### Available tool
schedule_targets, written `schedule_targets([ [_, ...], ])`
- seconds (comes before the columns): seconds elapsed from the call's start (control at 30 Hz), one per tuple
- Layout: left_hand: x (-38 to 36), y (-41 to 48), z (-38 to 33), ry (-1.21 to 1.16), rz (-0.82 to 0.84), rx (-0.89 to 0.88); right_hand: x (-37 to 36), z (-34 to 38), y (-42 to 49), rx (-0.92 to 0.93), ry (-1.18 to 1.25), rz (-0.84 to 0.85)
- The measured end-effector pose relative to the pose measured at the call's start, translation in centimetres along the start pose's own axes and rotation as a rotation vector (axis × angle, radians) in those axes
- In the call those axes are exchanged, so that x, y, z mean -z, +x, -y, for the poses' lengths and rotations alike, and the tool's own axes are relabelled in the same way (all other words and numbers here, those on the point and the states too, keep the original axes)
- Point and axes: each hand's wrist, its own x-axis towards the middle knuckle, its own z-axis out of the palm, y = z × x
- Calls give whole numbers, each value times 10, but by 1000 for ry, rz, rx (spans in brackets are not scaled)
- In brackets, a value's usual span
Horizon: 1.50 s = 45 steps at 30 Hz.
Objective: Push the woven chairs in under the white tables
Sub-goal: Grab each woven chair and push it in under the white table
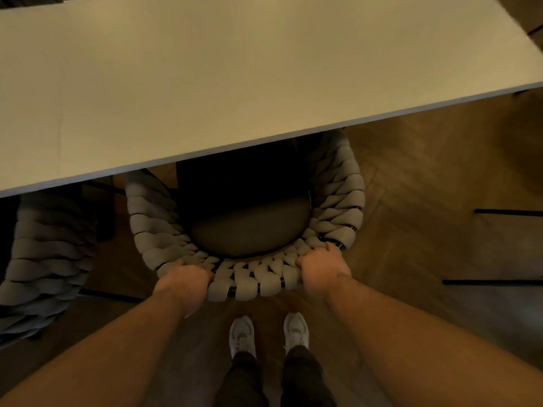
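A woven chair [338, 201] with a thick grey braided backrest and a dark round seat cushion [249, 227] stands in front of me. Its front part is hidden under the white table [235, 69]. My left hand [183, 282] grips the top of the backrest at the lower left, fingers curled over the weave. My right hand [321, 265] grips the backrest at the lower right in the same way. A second woven chair [44, 259] stands at the left, partly under the same table.
The floor is brown herringbone wood [411, 186]. My two feet in white shoes [269, 333] stand just behind the chair. Thin black bars [499, 282], seemingly furniture legs, lie at the right. The table edge runs diagonally across the view.
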Motion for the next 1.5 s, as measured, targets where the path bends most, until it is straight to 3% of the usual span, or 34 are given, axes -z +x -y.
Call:
schedule_targets([
  [0.17, 19, -13, -3, -116, 52, 35, 3, -2, -31, -54, 202, -123],
  [0.3, 41, -20, -13, -182, 136, 15, 8, -3, -58, -94, 373, -126],
  [0.53, 82, -41, -41, -269, -12, -86, 7, -24, -118, -286, 550, -170],
  [0.8, 126, -69, -98, -176, -157, -187, -31, -61, -196, -535, 789, -222],
  [1.07, 154, -57, -194, -43, -174, -360, -111, -116, -276, -739, 962, -248],
  [1.3, 182, -70, -318, -32, -83, -489, -183, -181, -348, -804, 1032, -273],
  [1.5, 207, -78, -430, 58, -122, -564, -227, -244, -399, -859, 1061, -294],
])
